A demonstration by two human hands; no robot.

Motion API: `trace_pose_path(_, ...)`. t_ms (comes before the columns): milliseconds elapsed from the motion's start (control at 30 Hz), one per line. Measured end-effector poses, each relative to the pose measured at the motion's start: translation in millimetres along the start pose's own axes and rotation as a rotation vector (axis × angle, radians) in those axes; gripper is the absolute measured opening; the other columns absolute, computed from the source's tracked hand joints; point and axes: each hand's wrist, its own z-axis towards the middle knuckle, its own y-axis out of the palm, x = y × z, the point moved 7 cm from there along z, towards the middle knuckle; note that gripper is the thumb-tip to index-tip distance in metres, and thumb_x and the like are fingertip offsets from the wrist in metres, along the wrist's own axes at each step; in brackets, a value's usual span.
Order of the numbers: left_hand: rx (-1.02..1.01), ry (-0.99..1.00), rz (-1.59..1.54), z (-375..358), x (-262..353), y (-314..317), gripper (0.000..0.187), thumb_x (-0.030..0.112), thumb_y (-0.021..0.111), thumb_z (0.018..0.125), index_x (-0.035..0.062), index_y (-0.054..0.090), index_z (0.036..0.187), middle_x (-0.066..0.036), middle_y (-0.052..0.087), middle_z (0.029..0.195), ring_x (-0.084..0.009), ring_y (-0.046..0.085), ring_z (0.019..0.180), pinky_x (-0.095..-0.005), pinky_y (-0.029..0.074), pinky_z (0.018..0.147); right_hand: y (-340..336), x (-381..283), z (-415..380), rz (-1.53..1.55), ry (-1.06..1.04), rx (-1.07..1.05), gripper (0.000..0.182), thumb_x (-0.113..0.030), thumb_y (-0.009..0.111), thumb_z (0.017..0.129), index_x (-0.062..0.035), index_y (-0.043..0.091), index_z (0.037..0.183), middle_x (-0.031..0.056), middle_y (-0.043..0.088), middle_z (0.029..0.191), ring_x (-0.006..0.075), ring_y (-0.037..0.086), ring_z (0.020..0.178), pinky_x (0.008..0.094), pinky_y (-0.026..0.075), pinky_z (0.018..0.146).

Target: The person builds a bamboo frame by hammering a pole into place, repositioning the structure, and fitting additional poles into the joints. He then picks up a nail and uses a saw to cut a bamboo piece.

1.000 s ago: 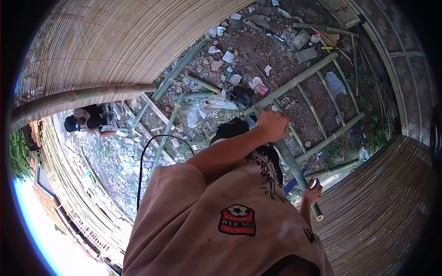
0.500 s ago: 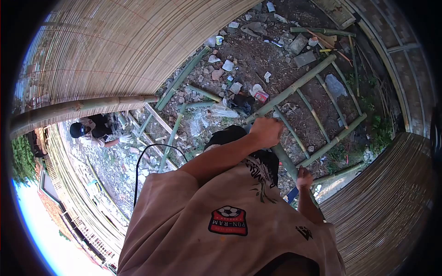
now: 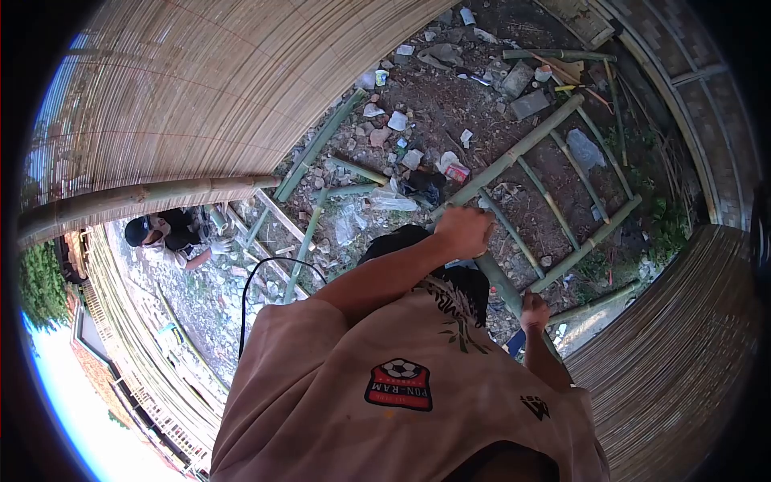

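Both of my hands are at a thick green bamboo pole that slants down to the right in front of my body. My left hand is closed in a fist over its upper end; the fingers' undersides are hidden. Lower down, my right hand wraps around the same pole. Just beyond lies a ladder-like bamboo frame, two long rails joined by several thinner rungs, with its near ends close to my hands. A dark blue object, partly covered, shows beside my right forearm.
Rubble, plastic and a grey block litter the ground. Loose bamboo poles lie left of the frame. A co-worker crouches at far left near bamboo pieces. Slatted bamboo screens rise at upper left and lower right.
My hands keep their hold, with the right hand barely shifted. The co-worker at left has moved slightly, the head turning and lifting. The view has tilted a little.
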Motion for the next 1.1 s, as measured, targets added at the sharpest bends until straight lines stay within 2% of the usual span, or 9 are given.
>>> trace_pose_path(133, 0.217, 0.258, -0.126, -13, 24, -37, 0.026, 0.032, 0.066, 0.088, 0.0072, 0.068, 0.094, -0.012, 0.066, 0.081, -0.033, 0.067, 0.078, -0.0448, 0.054, 0.067, -8, -13, -8, 0.01, -0.002, 0.029, 0.051, -0.048, 0.045, 0.094, -0.0038, 0.069, 0.084, 0.0241, 0.067, 0.086, 0.047, 0.063, 0.084, 0.0517, 0.048, 0.075)
trace_pose_path(200, 0.152, 0.262, -0.478, -21, 53, -86, 0.025, 0.025, 0.073, 0.085, 0.0054, 0.069, 0.098, -0.011, 0.066, 0.083, -0.0272, 0.067, 0.079, -0.0391, 0.053, 0.068, -5, -10, -12, -0.004, 0.012, 0.006, 0.047, -0.048, 0.047, 0.093, -0.0072, 0.07, 0.086, 0.0222, 0.068, 0.087, 0.0455, 0.064, 0.084, 0.0517, 0.049, 0.074)
trace_pose_path(433, -0.008, 0.982, -1.667, -101, 147, -269, 0.013, 0.016, 0.077, 0.083, 0.0061, 0.075, 0.092, -0.011, 0.069, 0.084, -0.0171, 0.062, 0.069, -0.0304, 0.046, 0.055, 14, 8, -4, 0.03, -0.032, 0.021, 0.041, -0.044, 0.05, 0.09, -0.0085, 0.07, 0.087, 0.021, 0.068, 0.088, 0.0443, 0.065, 0.084, 0.0514, 0.05, 0.072)
trace_pose_path(500, 0.044, 1.065, -1.726, -119, 153, -278, 0.013, 0.016, 0.078, 0.082, 0.0059, 0.075, 0.089, -0.012, 0.069, 0.084, -0.0156, 0.061, 0.068, -0.0286, 0.044, 0.054, 11, 4, -3, 0.03, -0.056, 0.042, 0.041, -0.044, 0.05, 0.091, -0.0078, 0.07, 0.087, 0.0213, 0.068, 0.089, 0.0442, 0.065, 0.085, 0.0511, 0.05, 0.073)
trace_pose_path(600, 0.051, 1.21, -1.773, -138, 169, -276, 0.031, 0.027, 0.076, 0.085, 0.0096, 0.072, 0.111, -0.018, 0.066, 0.096, -0.0224, 0.065, 0.076, -0.0343, 0.052, 0.066, 0, -11, -7, 0.023, -0.055, 0.036, 0.041, -0.042, 0.05, 0.092, -0.0071, 0.07, 0.086, 0.0219, 0.068, 0.09, 0.0437, 0.064, 0.087, 0.0503, 0.05, 0.075)
trace_pose_path(700, 0.515, 1.274, -1.915, -132, 170, -283, 0.009, 0.019, 0.075, 0.084, 0.0105, 0.079, 0.086, -0.009, 0.064, 0.077, -0.0086, 0.054, 0.055, -0.0228, 0.043, 0.049, -10, -22, -12, 0.033, -0.062, 0.031, 0.042, -0.043, 0.05, 0.093, -0.0074, 0.07, 0.086, 0.022, 0.068, 0.09, 0.0437, 0.064, 0.089, 0.0497, 0.05, 0.076)
trace_pose_path(800, 0.546, 1.472, -1.888, -133, 167, -291, 0.009, 0.019, 0.076, 0.085, 0.0102, 0.078, 0.088, -0.008, 0.065, 0.078, -0.0097, 0.054, 0.055, -0.0235, 0.041, 0.047, -2, -9, -9, 0.031, -0.021, 0.025, 0.042, -0.044, 0.051, 0.093, -0.0077, 0.07, 0.087, 0.0214, 0.068, 0.091, 0.0436, 0.064, 0.089, 0.0492, 0.05, 0.076)
trace_pose_path(1000, 0.245, 1.558, -1.731, -142, 155, -293, 0.017, 0.02, 0.071, 0.09, 0.0046, 0.076, 0.084, -0.008, 0.064, 0.074, -0.014, 0.055, 0.058, -0.0275, 0.045, 0.05, 1, -3, -7, 0.024, 0.001, 0.033, 0.046, -0.049, 0.049, 0.092, -0.0085, 0.07, 0.087, 0.0206, 0.068, 0.09, 0.0438, 0.064, 0.089, 0.0492, 0.05, 0.076)
trace_pose_path(1100, -0.045, 1.182, -1.742, -129, 142, -272, 0.013, 0.018, 0.078, 0.082, 0.0075, 0.075, 0.089, -0.01, 0.068, 0.084, -0.0144, 0.061, 0.068, -0.0265, 0.044, 0.058, 19, 18, 0, -0.01, -0.021, 0.046, 0.047, -0.05, 0.049, 0.092, -0.009, 0.071, 0.088, 0.0212, 0.068, 0.089, 0.0442, 0.064, 0.088, 0.0505, 0.05, 0.076)
